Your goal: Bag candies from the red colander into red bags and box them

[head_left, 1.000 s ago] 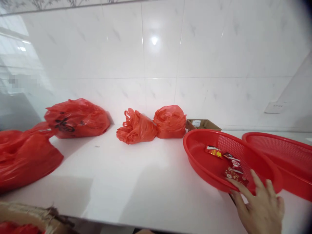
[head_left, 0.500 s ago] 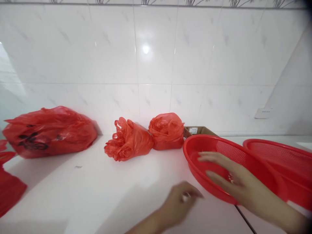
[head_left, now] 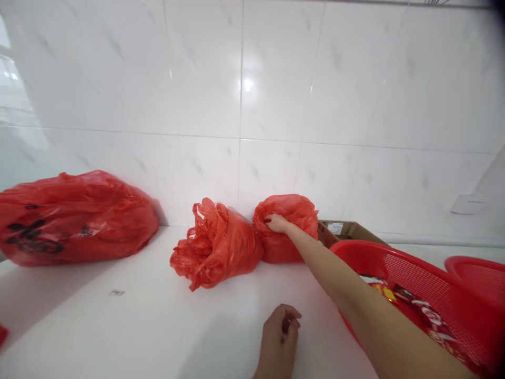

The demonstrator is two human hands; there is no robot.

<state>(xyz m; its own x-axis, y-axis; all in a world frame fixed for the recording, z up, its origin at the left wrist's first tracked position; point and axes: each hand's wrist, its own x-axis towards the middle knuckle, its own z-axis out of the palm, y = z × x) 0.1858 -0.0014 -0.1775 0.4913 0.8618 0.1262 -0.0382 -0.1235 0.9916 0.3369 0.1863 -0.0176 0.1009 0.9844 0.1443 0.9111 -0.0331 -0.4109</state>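
My right hand (head_left: 276,223) reaches into the open top of a red plastic bag (head_left: 284,250) near the wall; its fingers are bent against the plastic, and what they hold, if anything, is hidden. Low in the middle of the view, my left hand (head_left: 279,334) hovers over the white table (head_left: 150,326) with its fingers curled and nothing visible in them. Just left of the bag lies a bundle of crumpled red bags (head_left: 224,245). A red basket (head_left: 418,263) with red packets (head_left: 430,318) inside stands at the right, partly behind my right forearm.
At the far left lies a large red bag (head_left: 82,218) with black print. Behind the basket stands a cardboard box (head_left: 355,231). Another red basket (head_left: 481,273) is at the right edge. The tiled wall (head_left: 189,173) bounds the table's back.
My right hand has moved from over the basket to the red bag by the wall. My left hand has turned upward. The view has shifted, and packets now show in the basket.
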